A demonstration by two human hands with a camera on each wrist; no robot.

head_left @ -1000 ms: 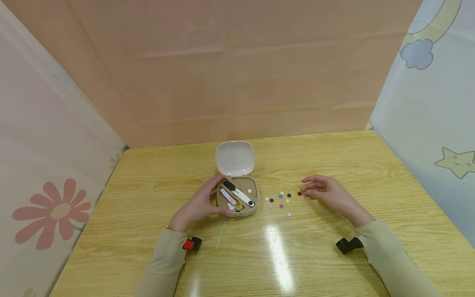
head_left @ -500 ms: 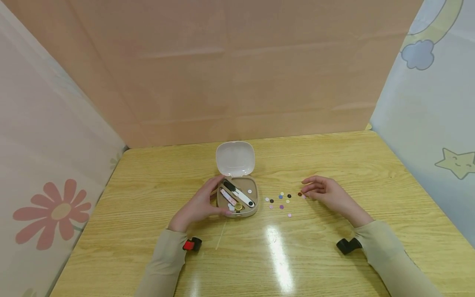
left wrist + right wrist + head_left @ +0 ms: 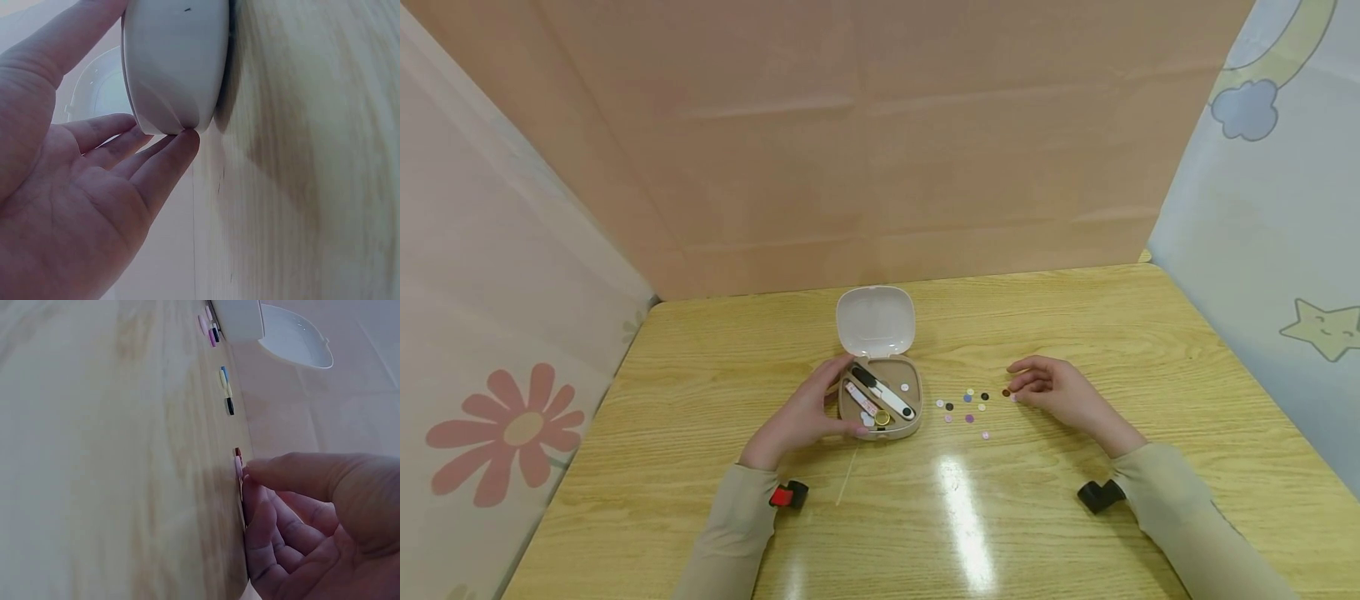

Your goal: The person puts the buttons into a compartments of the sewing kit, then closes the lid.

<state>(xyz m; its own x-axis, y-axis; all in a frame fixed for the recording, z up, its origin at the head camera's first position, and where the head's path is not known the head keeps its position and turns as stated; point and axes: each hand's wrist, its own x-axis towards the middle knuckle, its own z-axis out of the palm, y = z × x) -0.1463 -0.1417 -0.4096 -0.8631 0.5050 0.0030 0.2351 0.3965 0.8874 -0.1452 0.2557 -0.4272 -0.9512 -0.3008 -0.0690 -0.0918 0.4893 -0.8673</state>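
A small beige plastic case (image 3: 901,432) stands on the table, lid raised. My left hand (image 3: 805,414) holds its left side, thumb at the front and fingers along the back; in the left wrist view the fingertips press the case wall (image 3: 175,69). Inside lie a black-and-white tool (image 3: 883,392), a pink patterned strip (image 3: 861,398), a round gold item (image 3: 882,417) and a white button (image 3: 905,387). My right hand (image 3: 1052,390) has thumb and index fingertips at a pink button (image 3: 238,466) on the table; whether they pinch it, I cannot tell. A dark red button (image 3: 1006,392) lies beside it.
Several loose buttons, including a purple one (image 3: 969,419), a blue one (image 3: 967,398) and a black one (image 3: 985,397), lie between the case and my right hand. The upright lid (image 3: 876,321) rises behind the case. A thin pale strand (image 3: 847,475) lies in front.
My right hand has shifted very slightly, its fingers drawn a little closer together at the pink button. The left hand and the case stay in place.
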